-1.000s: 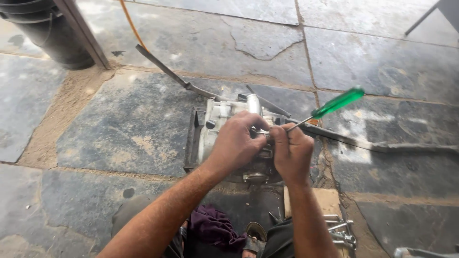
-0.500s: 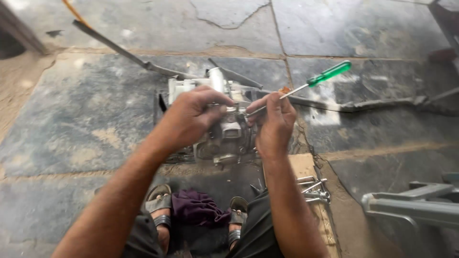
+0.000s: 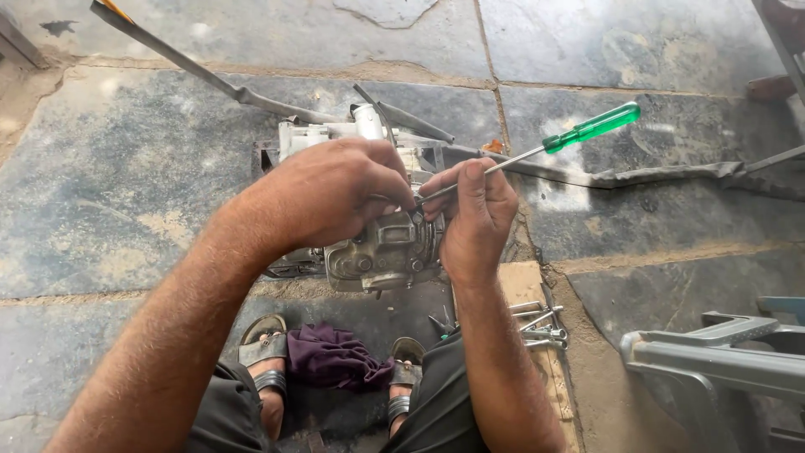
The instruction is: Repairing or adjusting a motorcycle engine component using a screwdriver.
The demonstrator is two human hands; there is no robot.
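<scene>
Fingers: left hand (image 3: 323, 197) was curled down over the top of the engine, fingers (image 3: 381, 180) bunched tight at one spot on the casing; couldn't tell if they pinched a small part or just pressed. Right hand (image 3: 474, 218) had its fingers (image 3: 470, 180) closed narrow around the shaft of the screwdriver (image 3: 537, 151), down near the tip, not on the handle.

Engine: small grey metal engine block (image 3: 377, 247) sat on the stone floor (image 3: 126, 193), dead centre, just at 12 o'clock from the sandalled feet (image 3: 268, 361).

Handling: looked heavy and rigid to me, probably greasy, so it'd slip. I'd grab it by the casing edges, not the thin bits sticking up.

Screwdriver: green see-through handle pointed out to 2 o'clock, tip meeting the left fingertips. Light, stiff, easy to pivot.

Around: purple rag (image 3: 335, 356) between the feet at 6 o'clock. Loose wrenches (image 3: 537, 327) on a wooden board at 4 o'clock. Grey plastic stool (image 3: 713, 356) further out at 4.

In the way: long bent metal bar (image 3: 251, 96) ran from 10 o'clock behind the engine, another strip (image 3: 637, 176) stretched off to 3 o'clock, both close enough to snag.
</scene>
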